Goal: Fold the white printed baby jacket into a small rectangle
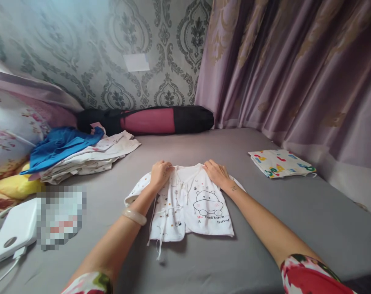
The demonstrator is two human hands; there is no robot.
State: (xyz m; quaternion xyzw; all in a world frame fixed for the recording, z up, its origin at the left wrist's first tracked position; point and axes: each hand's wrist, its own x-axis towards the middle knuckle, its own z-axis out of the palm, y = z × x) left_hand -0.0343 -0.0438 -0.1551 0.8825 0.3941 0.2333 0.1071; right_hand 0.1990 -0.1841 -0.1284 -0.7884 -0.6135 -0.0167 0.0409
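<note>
A small white baby shirt [170,220] lies spread on the grey sheet, front side up, with tie strings and a hippo drawing with lettering on its right half. My left hand [161,175] grips its left shoulder beside the neckline, fingers closed on the cloth. Across the collar, my right hand [215,173] pinches the other shoulder. My forearms cover parts of both sleeves. The lower hem rests flat, with loose strings trailing from the left side.
A folded white cloth with colourful prints [280,163] lies to the right. On the left are a pile of clothes [90,153], a yellow plush item [18,185] and a white device with a cable [15,228]. A black and maroon long bag [148,120] lies along the wall.
</note>
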